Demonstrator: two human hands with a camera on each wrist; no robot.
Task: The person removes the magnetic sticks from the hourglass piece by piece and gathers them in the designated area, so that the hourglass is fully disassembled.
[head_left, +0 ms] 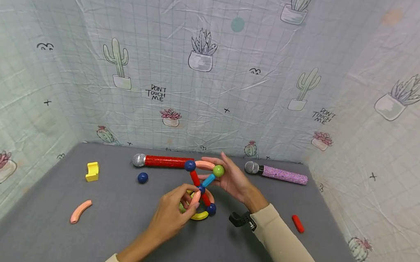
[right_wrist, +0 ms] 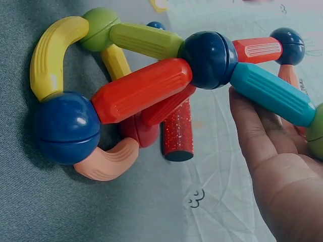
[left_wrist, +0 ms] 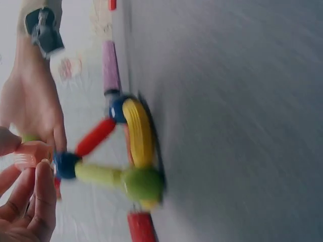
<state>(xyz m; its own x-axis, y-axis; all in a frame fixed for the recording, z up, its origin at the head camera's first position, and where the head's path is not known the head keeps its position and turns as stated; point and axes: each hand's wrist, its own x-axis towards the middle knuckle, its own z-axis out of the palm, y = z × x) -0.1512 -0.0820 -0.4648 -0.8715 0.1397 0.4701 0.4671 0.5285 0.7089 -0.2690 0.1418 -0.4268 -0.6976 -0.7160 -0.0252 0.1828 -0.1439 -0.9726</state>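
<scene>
A built structure of magnetic rods and balls stands on the grey table, with a blue ball [right_wrist: 209, 59] at its centre. Its base is a ring of curved yellow rods [head_left: 200, 216], peach rods and balls; straight red and lime rods rise from it to the centre. Above branch a red rod and a light-blue rod [right_wrist: 272, 93], ending in a blue ball [head_left: 190, 165] and a lime ball [head_left: 218, 170]. My left hand [head_left: 172, 208] pinches a peach curved rod [left_wrist: 33, 154] right at the central ball. Behind the upper part, my right hand [head_left: 233, 180] holds its fingers extended against the light-blue rod.
A red glitter microphone [head_left: 167, 161] lies behind the structure, a purple one [head_left: 284, 175] to its right. On the left are a yellow block [head_left: 92, 171], a loose blue ball [head_left: 142, 178] and a peach curved rod [head_left: 80, 211]. A short red rod [head_left: 297, 223] lies far right.
</scene>
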